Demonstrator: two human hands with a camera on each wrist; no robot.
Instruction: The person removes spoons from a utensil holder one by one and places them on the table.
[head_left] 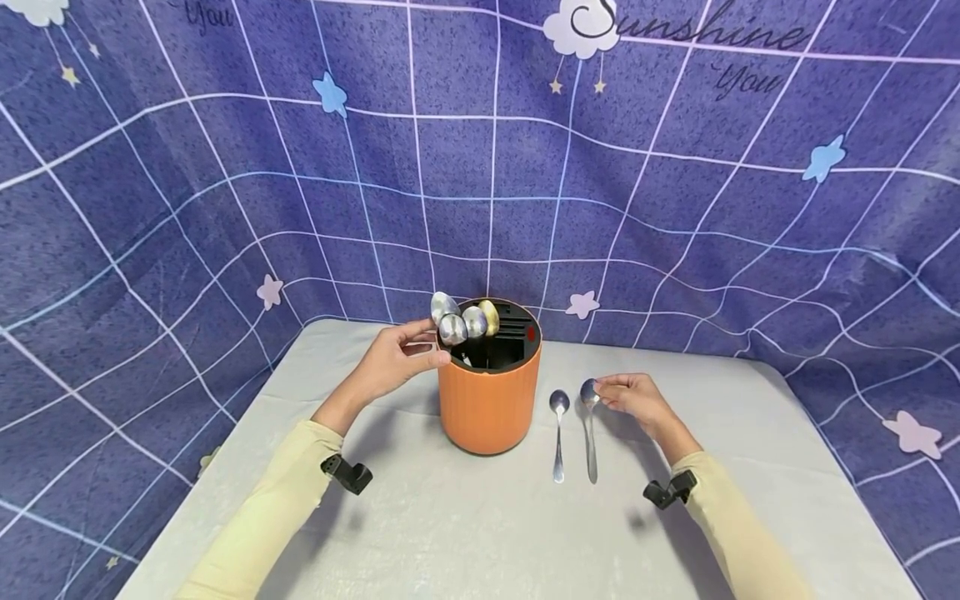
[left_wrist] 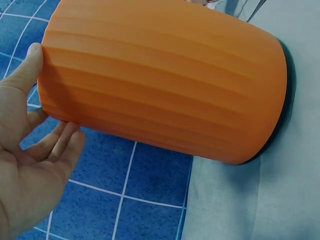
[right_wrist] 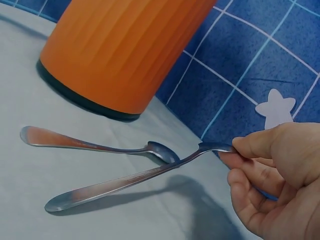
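The clearest risk lies at the spoon (head_left: 592, 442) pinched in the right hand (head_left: 633, 398). Only the bowl end is caught between thumb and fingers, and the bowl is smooth and curved, so a loose pinch could let it swivel or slip away. Its handle slopes down, with the far end at or close to the table (head_left: 450, 542); dragged sideways, it could knock the second spoon (head_left: 558, 408), which lies just beside it with its bowl toward the holder's side of the table.

The orange holder (head_left: 487, 408) stands upright to the left of both. It looks tall for its base, so a hard pull at the rim might tip it. Three silver spoons (head_left: 453, 329) and a gold spoon (head_left: 490, 317) crowd the left part of its top, bowls up; the left hand (head_left: 393, 354) is close enough to jostle them, and the cluster could tangle with anything pushed in there.

The left hand bends around the holder's upper edge, thumb at the near side and fingers toward the back, moderately spread; how firmly it presses, I cannot tell. The right hand is nearly closed, gripping the spoon's bowl with the fingertips.
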